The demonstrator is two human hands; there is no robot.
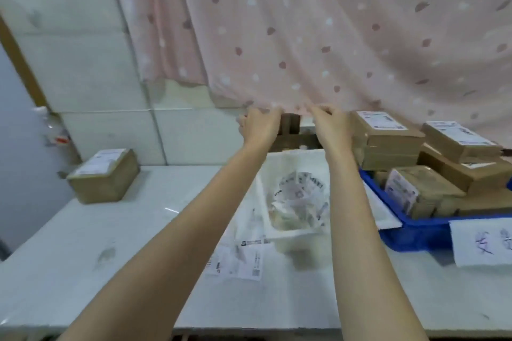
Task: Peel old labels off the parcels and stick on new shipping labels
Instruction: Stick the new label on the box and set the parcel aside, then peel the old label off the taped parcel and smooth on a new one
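My left hand (259, 124) and my right hand (331, 122) are stretched far forward to the lower hem of a pink spotted curtain (304, 36). The fingers of both hands curl at that hem and seem to pinch the cloth. A brown parcel (290, 123) shows between the two hands, mostly hidden under the curtain. Labelled cardboard parcels (388, 138) are stacked right of my right hand. One labelled parcel (104, 174) sits alone at the table's far left. Flat label sheets (238, 260) lie on the white table (110, 243) under my left forearm.
A white bin (279, 232) holding crumpled peeled labels stands between my forearms. At the right, a blue crate (410, 232) holds several more parcels. A white paper with handwriting (482, 243) hangs over the crate's front. A tiled wall stands behind the table.
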